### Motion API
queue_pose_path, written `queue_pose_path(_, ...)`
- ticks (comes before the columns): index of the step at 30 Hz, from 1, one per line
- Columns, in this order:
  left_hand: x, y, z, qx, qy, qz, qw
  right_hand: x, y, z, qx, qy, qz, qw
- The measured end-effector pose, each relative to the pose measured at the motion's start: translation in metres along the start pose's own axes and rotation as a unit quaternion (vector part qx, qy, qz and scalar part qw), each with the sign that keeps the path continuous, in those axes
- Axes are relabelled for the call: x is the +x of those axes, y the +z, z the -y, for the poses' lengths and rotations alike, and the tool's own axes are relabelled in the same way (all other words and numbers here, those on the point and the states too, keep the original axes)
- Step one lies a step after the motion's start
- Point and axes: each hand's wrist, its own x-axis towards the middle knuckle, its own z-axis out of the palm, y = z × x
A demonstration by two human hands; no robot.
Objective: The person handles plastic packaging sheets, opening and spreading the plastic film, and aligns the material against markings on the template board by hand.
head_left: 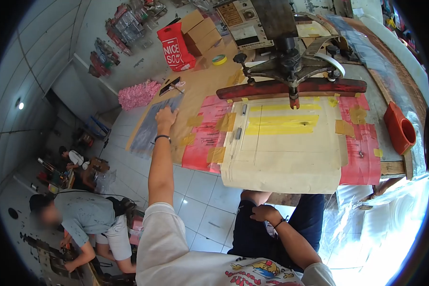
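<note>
My left hand (167,118) reaches out over a stack of clear plastic sheets (150,131) at the left edge of the bench, its fingers partly curled on the sheets. Whether it grips one cannot be made out. My right hand (266,214) rests low on my lap, against my dark trousers (243,226), with no object visible in it. Before me lies a cream board (283,167) with yellow tape strips (283,125), flanked by red sheets (205,131) taped down. Above the board's far edge hangs a press head with a dark red bar (319,86).
A red bag (175,47), cardboard boxes (202,35), a tape roll (219,59) and a pink bundle (138,94) sit at the back left. An orange-red holder (399,128) stands at right. Two people (88,214) work at the far left.
</note>
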Motion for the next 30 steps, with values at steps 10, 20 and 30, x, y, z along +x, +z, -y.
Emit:
queue_pose_path(10,0.019,0.029,0.009,0.013,0.031,-0.006,0.999,-0.008,0.000,-0.007,-0.004,0.004,0.005,1.000)
queue_pose_path(20,0.016,-0.039,0.025,-0.057,0.025,0.259,0.964,-0.008,-0.001,0.001,-0.008,0.009,0.003,1.000)
queue_pose_path(30,0.047,0.009,-0.013,-0.155,0.130,0.069,0.977,0.005,0.004,0.012,-0.012,-0.004,0.008,1.000)
